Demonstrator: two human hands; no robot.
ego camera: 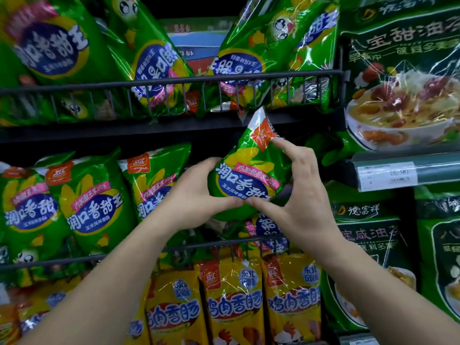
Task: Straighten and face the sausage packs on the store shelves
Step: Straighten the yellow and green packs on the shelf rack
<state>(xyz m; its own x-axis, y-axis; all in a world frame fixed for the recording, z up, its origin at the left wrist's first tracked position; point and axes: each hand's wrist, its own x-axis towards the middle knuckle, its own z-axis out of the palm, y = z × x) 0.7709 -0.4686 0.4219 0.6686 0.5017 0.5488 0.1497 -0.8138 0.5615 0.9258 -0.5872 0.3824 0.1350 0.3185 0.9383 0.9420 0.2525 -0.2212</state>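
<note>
Bright store light from above and in front makes the glossy film glare, with white streaks on the dark green bags [403, 78] at right. The green pack [249, 175] at centre is sharp; the top-left packs [49, 46] blur, edges bow, shelf gaps [194, 6] near black

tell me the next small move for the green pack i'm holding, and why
Probably rotate the green pack upright and lower it behind the wire rail, next to the standing row. The left hand and right hand both have a grip on it. Its label already faces out, but its top leans right and it sits above the shelf, not on it.
</note>
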